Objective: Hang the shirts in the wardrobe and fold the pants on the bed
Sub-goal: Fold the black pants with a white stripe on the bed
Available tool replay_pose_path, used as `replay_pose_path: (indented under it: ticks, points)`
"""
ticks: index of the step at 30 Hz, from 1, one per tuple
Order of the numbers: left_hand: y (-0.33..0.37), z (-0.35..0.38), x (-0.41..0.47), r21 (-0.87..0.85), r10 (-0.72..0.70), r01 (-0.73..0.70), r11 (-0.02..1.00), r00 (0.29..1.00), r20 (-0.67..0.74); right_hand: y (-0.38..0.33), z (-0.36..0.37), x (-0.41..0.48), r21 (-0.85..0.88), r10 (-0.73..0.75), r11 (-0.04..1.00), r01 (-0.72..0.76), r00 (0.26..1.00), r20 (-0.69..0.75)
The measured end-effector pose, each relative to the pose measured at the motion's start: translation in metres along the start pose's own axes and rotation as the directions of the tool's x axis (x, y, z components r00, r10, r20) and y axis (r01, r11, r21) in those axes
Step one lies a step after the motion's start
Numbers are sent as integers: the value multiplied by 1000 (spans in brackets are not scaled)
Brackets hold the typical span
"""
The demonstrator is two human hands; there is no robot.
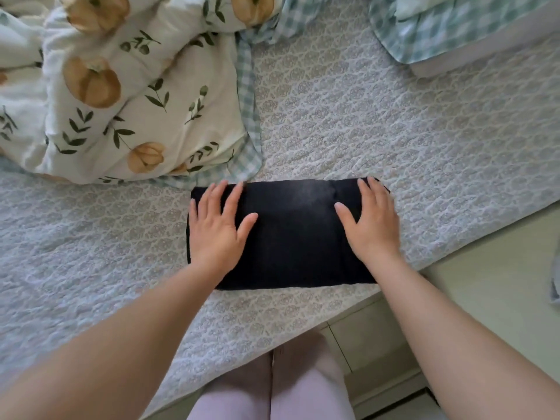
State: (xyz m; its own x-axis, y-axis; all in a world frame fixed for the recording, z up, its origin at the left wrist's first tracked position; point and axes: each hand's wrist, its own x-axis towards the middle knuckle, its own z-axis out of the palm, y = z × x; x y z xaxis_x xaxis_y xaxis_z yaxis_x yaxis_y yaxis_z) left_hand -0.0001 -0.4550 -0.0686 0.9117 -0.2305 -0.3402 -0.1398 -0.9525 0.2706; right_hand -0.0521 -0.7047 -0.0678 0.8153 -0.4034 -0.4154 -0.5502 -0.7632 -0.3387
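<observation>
A pair of dark navy pants (291, 234) lies folded into a compact rectangle on the bed's pale quilted cover (409, 140), close to the near edge. My left hand (216, 225) rests flat on the left end of the folded pants, fingers straight and spread. My right hand (371, 222) presses flat on the right end, fingers straight too. Neither hand curls round the cloth. No shirts and no wardrobe are in view.
A rumpled floral duvet (121, 86) with a green checked border is heaped at the back left, close to the pants. A checked pillow (454, 25) lies at the back right. The bed's edge runs diagonally at the lower right, with pale floor (500, 298) beyond it.
</observation>
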Motion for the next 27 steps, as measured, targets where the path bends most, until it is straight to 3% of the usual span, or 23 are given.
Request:
replay_pose_path:
  ticks: [1, 3, 5, 7, 9, 13, 16, 18, 21, 23, 25, 27]
  points:
    - [0, -3, -4, -126, -137, 127, 984, 987, -82, -1, -4, -4, 25, 67, 998, -64, 987, -145]
    - [2, -10, -8, -387, -489, 414, 824, 864, -117, -5, -8, -11, 185, 289, 953, -241, 910, -297]
    - [6, -12, -11, -442, -679, 594, 672, 733, -46, -6, -6, -11, 343, 473, 851, -397, 863, -175]
    - [10, -12, -11, -426, -723, 650, 629, 690, -14, -9, -5, -12, 341, 508, 810, -477, 861, -1]
    - [12, -16, -3, -483, -748, 647, 590, 664, -24, -11, -6, -11, 258, 470, 853, -453, 883, -5]
    - [6, -25, 29, -559, -718, 597, 576, 696, 3, -14, -17, 4, 79, 304, 952, -294, 937, -171]
    - [-3, -26, 43, -444, -673, 630, 637, 736, 78, -13, -22, 25, 215, 525, 835, -506, 850, -38]
    - [-8, -26, 45, -372, -640, 631, 681, 759, 116, -12, -23, 33, 132, 560, 817, -561, 827, 42]
    - [-14, -31, 46, -280, -544, 554, 784, 830, 120, -14, -28, 38, -242, 265, 935, -260, 964, -14]
    - [-20, -35, 46, -200, -467, 477, 856, 879, 100, -8, -36, 43, -320, 125, 937, -141, 990, -71]
    - [-25, -38, 48, -148, -406, 413, 899, 911, 72, 8, -42, 50, -255, 169, 949, -187, 981, -94]
    - [-24, -37, 50, -173, -409, 413, 894, 911, 55, 19, -44, 52, -26, 332, 942, -334, 941, -61]
